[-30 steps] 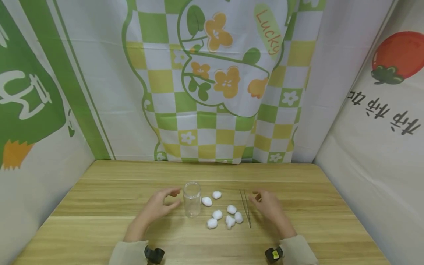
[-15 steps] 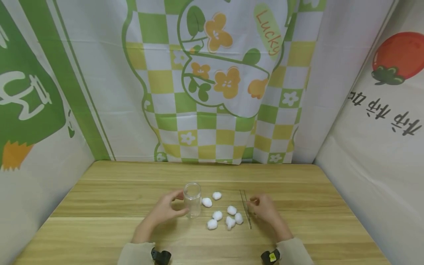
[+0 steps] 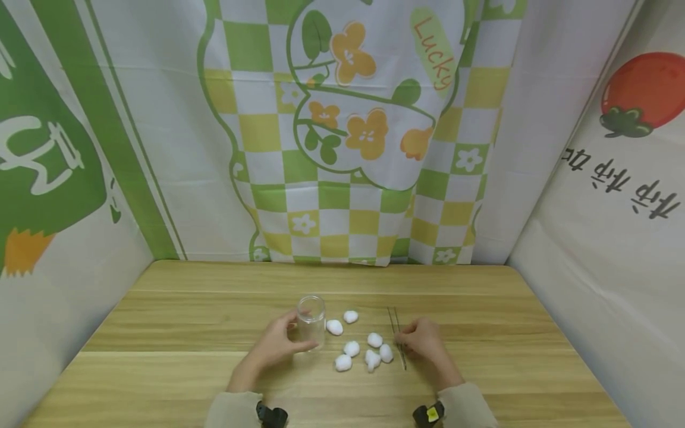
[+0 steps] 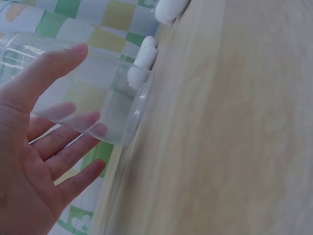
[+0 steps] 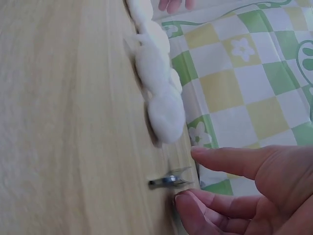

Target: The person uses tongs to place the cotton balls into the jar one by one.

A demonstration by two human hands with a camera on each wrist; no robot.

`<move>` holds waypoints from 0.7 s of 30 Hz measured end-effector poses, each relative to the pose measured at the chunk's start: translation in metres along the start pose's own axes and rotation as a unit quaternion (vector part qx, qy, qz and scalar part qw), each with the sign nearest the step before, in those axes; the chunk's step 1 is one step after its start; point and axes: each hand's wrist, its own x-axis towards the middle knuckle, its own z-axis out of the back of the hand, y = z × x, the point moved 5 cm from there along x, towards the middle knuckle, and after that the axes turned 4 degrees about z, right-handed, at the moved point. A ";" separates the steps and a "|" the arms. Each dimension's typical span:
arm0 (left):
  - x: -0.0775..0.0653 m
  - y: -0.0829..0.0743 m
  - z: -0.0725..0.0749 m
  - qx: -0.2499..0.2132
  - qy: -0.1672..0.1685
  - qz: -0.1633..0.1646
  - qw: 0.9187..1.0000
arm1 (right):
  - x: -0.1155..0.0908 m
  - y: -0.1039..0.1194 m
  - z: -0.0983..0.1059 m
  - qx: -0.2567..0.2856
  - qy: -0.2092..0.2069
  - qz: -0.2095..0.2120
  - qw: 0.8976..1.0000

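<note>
A clear glass jar (image 3: 311,327) stands upright on the table. My left hand (image 3: 278,342) reaches around its left side, thumb in front and fingers behind. In the left wrist view, fingertips (image 4: 90,117) show through the glass, loosely extended, with the palm back from the jar (image 4: 115,98). Thin metal tweezers (image 3: 396,333) lie on the table, their two tips spread toward the back. My right hand (image 3: 425,339) is right at them; in the right wrist view its thumb and fingers stand apart beside the tweezers (image 5: 168,180). Several white cotton balls (image 3: 351,348) lie between jar and tweezers.
The wooden table (image 3: 187,321) ends at a checkered cloth (image 3: 332,196) hanging behind it. Printed fabric walls (image 3: 605,285) close in both sides. In the right wrist view, the cotton balls (image 5: 166,115) form a row next to the tweezers.
My left hand has moved right, from beside the jar to around it. My right hand has moved left, over to the tweezers. Jar, tweezers and cotton balls have stayed in place.
</note>
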 end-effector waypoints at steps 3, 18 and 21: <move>0.001 0.000 -0.002 -0.006 -0.006 0.010 1.000 | 0.000 0.000 -0.002 0.001 -0.006 -0.010 1.000; -0.001 0.000 -0.004 -0.028 0.019 0.010 0.999 | 0.001 0.003 -0.006 -0.035 -0.031 -0.026 0.999; -0.001 0.001 -0.005 -0.035 0.018 0.011 0.999 | 0.001 0.002 -0.007 -0.047 -0.032 -0.027 0.998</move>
